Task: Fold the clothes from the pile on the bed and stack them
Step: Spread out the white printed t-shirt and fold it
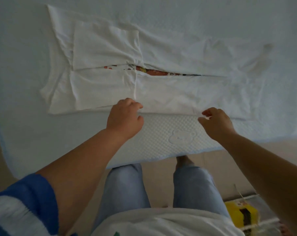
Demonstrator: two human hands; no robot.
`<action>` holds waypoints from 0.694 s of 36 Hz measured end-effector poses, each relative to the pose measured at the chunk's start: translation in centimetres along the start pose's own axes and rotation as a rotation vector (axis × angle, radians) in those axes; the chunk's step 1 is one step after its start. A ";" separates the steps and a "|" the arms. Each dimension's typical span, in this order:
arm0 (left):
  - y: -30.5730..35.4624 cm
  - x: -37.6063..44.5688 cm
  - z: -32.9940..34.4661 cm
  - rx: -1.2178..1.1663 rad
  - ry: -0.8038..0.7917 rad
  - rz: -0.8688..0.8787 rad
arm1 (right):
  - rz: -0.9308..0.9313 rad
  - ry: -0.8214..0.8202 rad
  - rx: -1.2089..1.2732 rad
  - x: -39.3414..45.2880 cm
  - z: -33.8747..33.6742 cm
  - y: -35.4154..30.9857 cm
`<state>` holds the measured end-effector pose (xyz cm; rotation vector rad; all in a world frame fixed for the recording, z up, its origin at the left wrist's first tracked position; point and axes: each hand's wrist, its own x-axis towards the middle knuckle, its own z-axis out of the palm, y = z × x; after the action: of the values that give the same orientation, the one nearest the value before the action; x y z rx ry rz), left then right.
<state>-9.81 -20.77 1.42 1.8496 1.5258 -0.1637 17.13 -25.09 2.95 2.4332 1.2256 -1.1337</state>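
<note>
Shirt [161, 92] lies flat on bed [161, 137], sides folded in to meet. My left hand [125, 116] and right hand [216, 121], apart, both pinch its 6 o'clock edge, ready to fold.

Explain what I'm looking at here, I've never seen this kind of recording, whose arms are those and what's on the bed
There is no machine: one camera, worn on a person's head, looks down at their own arms, legs and feet. They stand at the edge of a bed with a white quilted cover. On it lies a white T-shirt, its two sides folded in to the middle, where a strip of coloured print shows in the gap. The left hand and the right hand each have a grip on the shirt's near edge, fingers curled on the cloth. On the floor at lower right sits something yellow and black, too unclear to name.
</note>
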 end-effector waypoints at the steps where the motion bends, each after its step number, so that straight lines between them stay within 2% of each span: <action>1: 1.1 0.4 0.7 0.009 -0.010 0.029 | 0.024 0.019 -0.002 0.4 -0.6 1.6; 4: 4.7 2.0 3.0 0.045 -0.042 0.081 | 0.082 0.108 0.001 1.9 -2.1 6.3; 9: 11.0 5.1 7.2 0.121 -0.031 0.084 | 0.074 0.251 0.095 5.6 -4.6 12.4; 16: 18.3 9.7 9.7 0.139 0.077 0.015 | 0.019 0.149 0.280 10.3 -6.7 16.2; 22: 23.7 13.9 10.7 0.173 0.072 0.099 | 0.083 0.106 0.366 12.1 -7.0 17.6; 25: 25.3 15.7 10.8 0.221 0.027 0.081 | 0.095 0.070 0.369 12.5 -7.1 18.3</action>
<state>21.07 -15.54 -3.43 2.0901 1.4980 -0.2798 39.35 -25.81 -3.91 2.7832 0.9765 -1.3599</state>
